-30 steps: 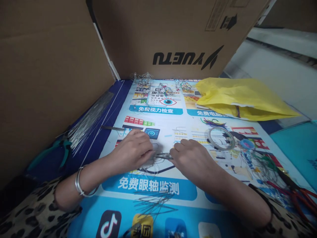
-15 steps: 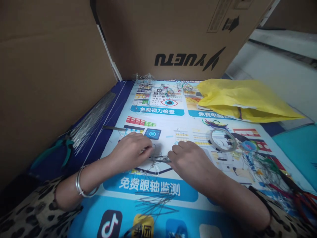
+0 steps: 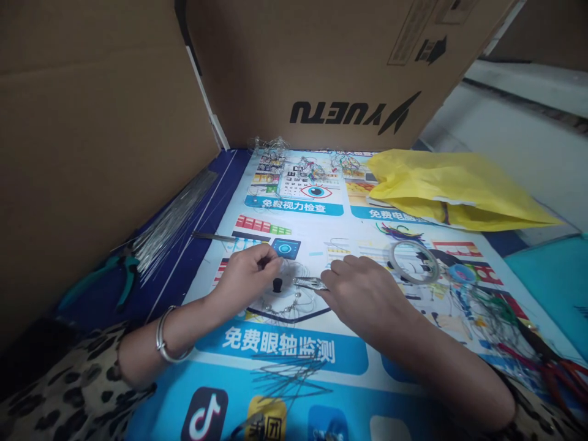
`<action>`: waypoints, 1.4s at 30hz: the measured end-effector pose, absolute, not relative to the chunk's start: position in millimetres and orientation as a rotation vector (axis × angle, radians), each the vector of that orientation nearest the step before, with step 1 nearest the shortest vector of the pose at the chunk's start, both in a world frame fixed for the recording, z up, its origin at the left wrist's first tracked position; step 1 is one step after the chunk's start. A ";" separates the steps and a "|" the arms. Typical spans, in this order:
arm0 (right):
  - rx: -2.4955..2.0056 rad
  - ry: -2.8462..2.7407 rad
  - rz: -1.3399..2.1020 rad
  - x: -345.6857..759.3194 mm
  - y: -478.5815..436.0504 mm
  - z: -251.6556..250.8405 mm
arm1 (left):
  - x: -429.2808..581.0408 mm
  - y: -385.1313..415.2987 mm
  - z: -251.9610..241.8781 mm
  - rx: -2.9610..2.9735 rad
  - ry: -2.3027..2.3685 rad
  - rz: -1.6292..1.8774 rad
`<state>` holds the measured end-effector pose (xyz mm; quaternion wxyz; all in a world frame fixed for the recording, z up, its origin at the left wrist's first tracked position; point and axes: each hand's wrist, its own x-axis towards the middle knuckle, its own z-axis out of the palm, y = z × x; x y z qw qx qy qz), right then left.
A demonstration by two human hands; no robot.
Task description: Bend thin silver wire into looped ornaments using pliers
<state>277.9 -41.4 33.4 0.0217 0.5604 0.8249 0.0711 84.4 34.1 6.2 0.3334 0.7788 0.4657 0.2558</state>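
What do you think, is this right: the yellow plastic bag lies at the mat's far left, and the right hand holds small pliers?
Not quite. The head view shows the yellow plastic bag at the far right of the mat, not the far left. The right hand does hold small pliers.

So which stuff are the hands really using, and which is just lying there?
In use:
left hand, pinching the beaded wire
right hand, gripping the metal tool

Lying about:
yellow bag
tape roll
teal pliers
bundle of straight wires
loose cut wires
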 end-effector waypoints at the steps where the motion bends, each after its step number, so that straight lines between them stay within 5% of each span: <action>1: 1.741 2.538 0.210 278.2 -40.9 34.0 | 84.7 33.8 5.7 2.018 1.210 0.673; 42: 1.742 2.375 -0.024 276.8 -30.1 43.7 | 86.5 30.1 2.6 2.353 0.718 0.521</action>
